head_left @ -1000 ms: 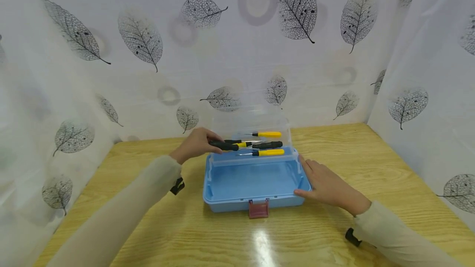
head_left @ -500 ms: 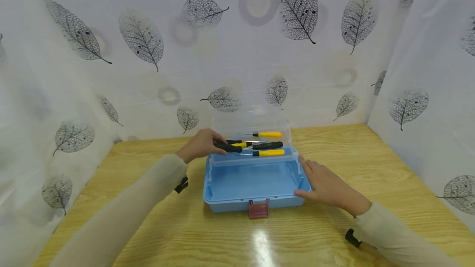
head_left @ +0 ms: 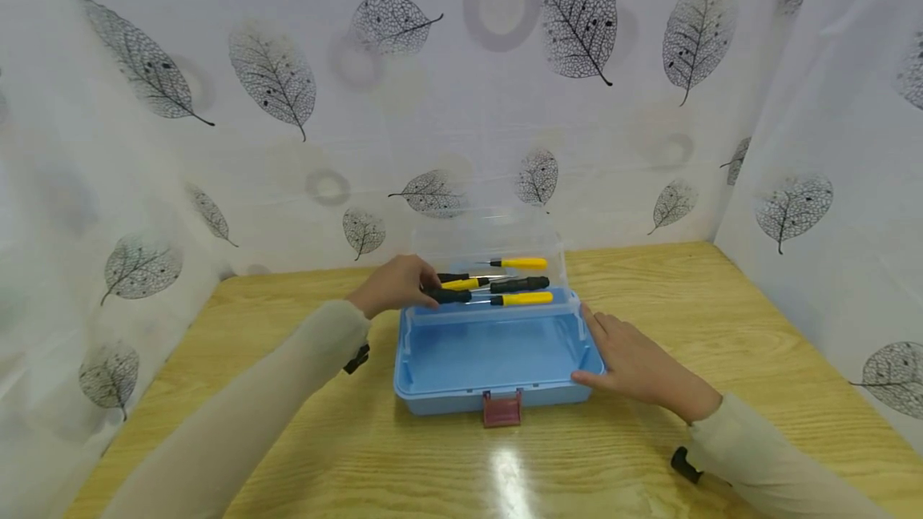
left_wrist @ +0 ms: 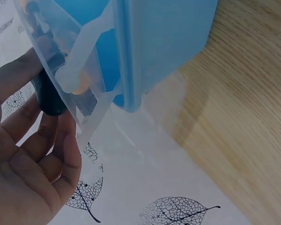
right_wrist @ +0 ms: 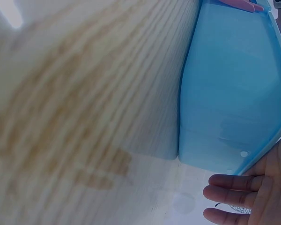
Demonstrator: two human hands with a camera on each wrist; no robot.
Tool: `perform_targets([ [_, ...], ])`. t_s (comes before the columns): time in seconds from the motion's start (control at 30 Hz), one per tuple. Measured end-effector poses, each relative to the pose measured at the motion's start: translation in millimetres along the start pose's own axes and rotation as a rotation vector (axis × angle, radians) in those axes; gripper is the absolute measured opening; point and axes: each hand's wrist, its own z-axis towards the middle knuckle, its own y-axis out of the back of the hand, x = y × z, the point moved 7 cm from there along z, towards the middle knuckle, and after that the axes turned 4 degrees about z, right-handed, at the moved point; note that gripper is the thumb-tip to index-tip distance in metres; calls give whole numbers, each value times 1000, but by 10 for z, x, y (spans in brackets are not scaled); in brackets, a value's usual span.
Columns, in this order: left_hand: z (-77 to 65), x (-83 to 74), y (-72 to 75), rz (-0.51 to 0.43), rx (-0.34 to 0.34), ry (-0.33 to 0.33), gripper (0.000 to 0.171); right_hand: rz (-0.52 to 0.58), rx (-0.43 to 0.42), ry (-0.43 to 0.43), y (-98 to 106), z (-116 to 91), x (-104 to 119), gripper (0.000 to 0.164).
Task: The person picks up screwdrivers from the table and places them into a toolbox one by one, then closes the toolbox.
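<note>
A blue toolbox (head_left: 497,351) stands with its clear lid (head_left: 486,231) tipped back. Screwdrivers with yellow and black handles lie in the lid, among them a yellow one (head_left: 526,298) at the front and a black one (head_left: 521,284) behind it. At the lid's left end, my left hand (head_left: 400,285) pinches a black-handled screwdriver (head_left: 453,295) whose shaft points right. Its dark handle end (left_wrist: 51,96) shows between thumb and fingers in the left wrist view. My right hand (head_left: 634,355) rests against the box's right side, thumb on the rim, other fingers (right_wrist: 229,197) extended.
A pink latch (head_left: 502,408) hangs from the front of the box. The wooden table (head_left: 360,455) spreads around it. A white curtain (head_left: 461,102) printed with leaves rises behind and at both sides.
My left hand has moved right and slightly down, bringing the black-handled screwdriver in among the others in the lid. The right hand and the box stay put.
</note>
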Motion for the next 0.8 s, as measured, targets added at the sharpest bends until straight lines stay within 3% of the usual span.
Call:
perform_targets([
  [0.23,4,-21,-41,7,11,27,26,-8,0,2,10,-7,12,100],
  [0.8,-10,12,-62,6,-12,15,29,-23,-12,12,2,-2,9,101],
])
